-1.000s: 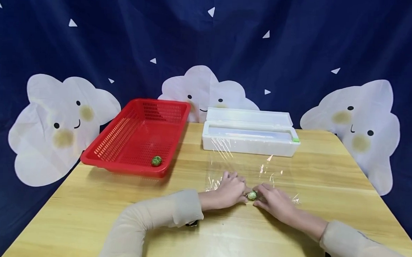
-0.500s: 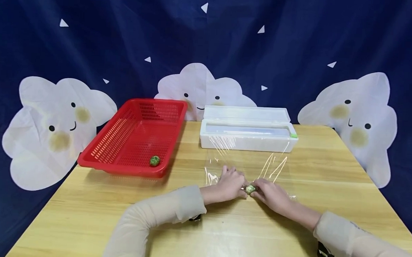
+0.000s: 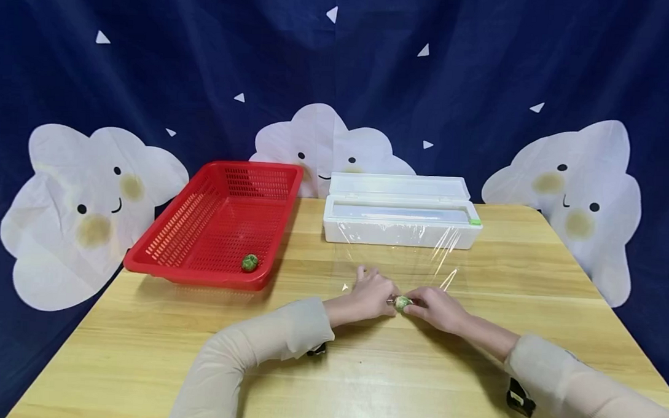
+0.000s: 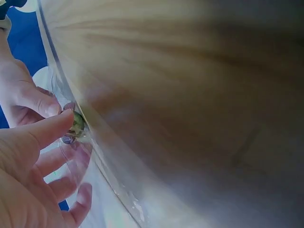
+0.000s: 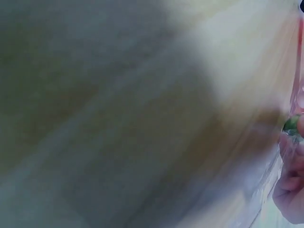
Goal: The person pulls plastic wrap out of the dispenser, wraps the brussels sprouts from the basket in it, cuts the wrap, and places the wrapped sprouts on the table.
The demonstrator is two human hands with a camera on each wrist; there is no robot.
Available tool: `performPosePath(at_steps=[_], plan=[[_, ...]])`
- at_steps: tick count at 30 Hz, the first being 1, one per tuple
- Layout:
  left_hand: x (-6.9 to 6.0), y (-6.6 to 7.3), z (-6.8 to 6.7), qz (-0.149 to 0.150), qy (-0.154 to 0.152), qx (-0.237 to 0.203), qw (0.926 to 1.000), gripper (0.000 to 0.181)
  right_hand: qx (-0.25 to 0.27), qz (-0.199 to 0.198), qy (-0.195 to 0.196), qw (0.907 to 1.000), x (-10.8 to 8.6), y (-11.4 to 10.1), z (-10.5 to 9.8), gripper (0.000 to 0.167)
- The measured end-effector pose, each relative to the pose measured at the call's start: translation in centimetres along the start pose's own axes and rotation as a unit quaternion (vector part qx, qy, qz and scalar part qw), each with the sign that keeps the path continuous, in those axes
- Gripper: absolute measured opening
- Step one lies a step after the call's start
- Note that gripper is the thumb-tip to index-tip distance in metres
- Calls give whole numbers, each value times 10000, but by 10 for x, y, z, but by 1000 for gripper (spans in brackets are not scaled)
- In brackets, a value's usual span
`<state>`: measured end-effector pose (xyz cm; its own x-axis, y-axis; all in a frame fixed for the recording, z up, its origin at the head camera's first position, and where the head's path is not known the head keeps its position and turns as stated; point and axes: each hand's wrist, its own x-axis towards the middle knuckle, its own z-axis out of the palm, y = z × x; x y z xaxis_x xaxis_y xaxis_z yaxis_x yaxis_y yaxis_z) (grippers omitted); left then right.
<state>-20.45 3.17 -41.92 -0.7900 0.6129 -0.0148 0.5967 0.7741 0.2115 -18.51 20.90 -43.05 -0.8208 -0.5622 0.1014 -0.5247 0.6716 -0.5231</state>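
Observation:
A small green Brussels sprout [image 3: 402,302], wrapped in clear cling film [image 3: 399,263], sits between my two hands just above or on the table; the gap cannot be told. My left hand [image 3: 370,295] pinches the twisted film at the sprout's left side. From the other side, my right hand [image 3: 437,308] pinches the film close against the sprout. In the left wrist view the left hand [image 4: 42,166] has its thumb near the sprout [image 4: 77,124], with its other fingers loosely bent. Only a sliver of the sprout [image 5: 292,123] shows at the right wrist view's edge.
The film runs back to an open white cling film box [image 3: 402,233] with a green slider [image 3: 475,222]. At the left stands a red perforated basket [image 3: 194,272] holding another Brussels sprout [image 3: 249,263]. A dark curtain with clouds hangs behind the wooden table [image 3: 169,351].
The film beside the sprout has been drawn in and twisted narrower, with fingers closer about it. The sheet behind looks tauter. Box and basket keep their places; the head view shifted slightly.

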Motion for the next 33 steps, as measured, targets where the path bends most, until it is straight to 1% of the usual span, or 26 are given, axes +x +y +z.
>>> performPosePath(at_steps=[4, 6, 7, 11, 14, 16, 18, 21, 22, 24, 26, 29, 33], plan=[[-1, -2, -5, -57, 349, -164, 9992, 33, 334, -161, -377, 9986, 7, 3, -7, 18], [-3, -2, -8, 16, 530, -169, 9984, 32, 397, -236, -561, 9974, 11, 4, -11, 19], [-4, -2, -9, 87, 607, -128, 9980, 29, 413, -233, -665, 9967, 13, 4, -13, 19], [-11, -2, -6, 465, 725, 385, 9955, 22, 248, -166, -926, 9953, 18, 5, -18, 20], [-16, -2, -3, 705, 672, 851, 9916, 26, 71, -147, -947, 9954, 19, 6, -20, 21], [-18, -2, -2, 773, 584, 1057, 9897, 31, -86, -188, -837, 9963, 18, 6, -20, 23], [-17, -2, -2, 755, 473, 1212, 9886, 36, -217, -170, -611, 9978, 16, 7, -20, 30], [-14, -4, -4, 655, 300, 1216, 9900, 38, -594, -235, -42, 9980, 11, 6, -15, 41], [-13, -4, -4, 605, 258, 1158, 9911, 35, -752, -270, 175, 9967, 10, 6, -13, 44], [-10, -7, -5, 487, 173, 985, 9938, 32, -1038, -402, 527, 9924, 7, 5, -9, 40], [-5, -9, -4, 366, 171, 819, 9958, 26, -1202, -491, 722, 9889, 6, 3, -6, 32], [2, -11, -2, 303, 171, 741, 9966, 25, -1258, -479, 882, 9870, 8, 2, -1, 20], [9, -8, -1, 293, 169, 703, 9970, 22, -1230, -389, 1065, 9859, 11, 2, 3, 16]])
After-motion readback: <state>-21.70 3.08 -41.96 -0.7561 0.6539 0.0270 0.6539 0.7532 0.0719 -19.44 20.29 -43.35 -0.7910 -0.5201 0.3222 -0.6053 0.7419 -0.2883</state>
